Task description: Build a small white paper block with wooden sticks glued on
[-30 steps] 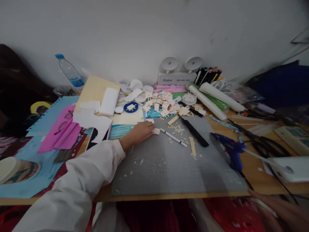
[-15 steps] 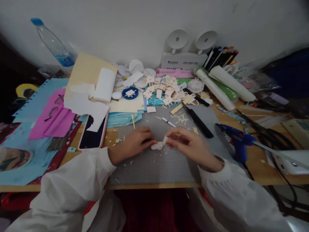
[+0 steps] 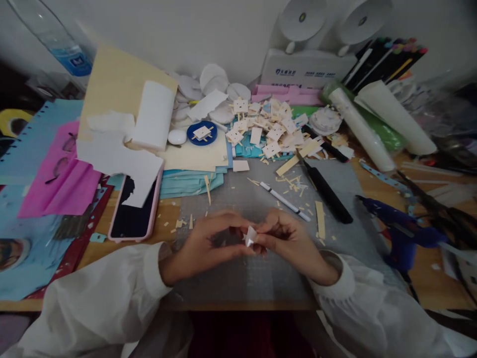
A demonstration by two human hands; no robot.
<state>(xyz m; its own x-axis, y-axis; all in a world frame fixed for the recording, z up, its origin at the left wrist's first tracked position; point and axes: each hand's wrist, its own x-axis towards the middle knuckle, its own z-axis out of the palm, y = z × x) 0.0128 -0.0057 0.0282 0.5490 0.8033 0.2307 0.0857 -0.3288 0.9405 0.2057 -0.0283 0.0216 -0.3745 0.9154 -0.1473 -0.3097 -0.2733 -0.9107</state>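
White and small, the piece (image 3: 250, 236) lay between the fingertips of both hands, over the near part of the grey mat (image 3: 261, 286). The left hand (image 3: 203, 243) and right hand (image 3: 292, 243) were pinched closed on it from either side. Step in hand, as judged: two-handed fingertip shaping or turning; any further move called for light, even pressure. Its exact folds could not be determined. Beyond lay a white pen (image 3: 283, 200) and, right, a black-handled knife (image 3: 328, 193).
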